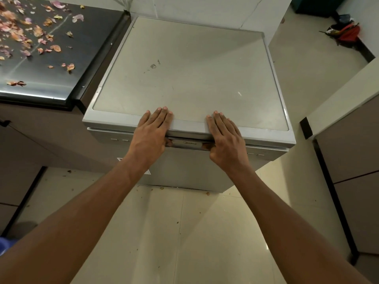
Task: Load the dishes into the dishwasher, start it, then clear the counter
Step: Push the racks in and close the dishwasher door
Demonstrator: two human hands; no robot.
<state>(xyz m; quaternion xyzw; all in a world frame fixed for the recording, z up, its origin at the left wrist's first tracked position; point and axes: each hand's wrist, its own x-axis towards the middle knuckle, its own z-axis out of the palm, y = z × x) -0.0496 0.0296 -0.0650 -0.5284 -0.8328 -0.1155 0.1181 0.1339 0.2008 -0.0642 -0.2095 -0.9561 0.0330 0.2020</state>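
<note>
My left hand point(152, 130) and right hand point(224, 136) lie spread on the dishwasher point(184, 78) top's front edge, thumbs hooked at the door handle point(188, 144) running crosswise just below.

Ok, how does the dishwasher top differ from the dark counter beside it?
The dishwasher top is pale grey and nearly bare, with only a few small marks; the dark counter is black, glossy and strewn with dried petals. The left hand and right hand rest on the dishwasher top, none on the counter. Both are flat.
</note>
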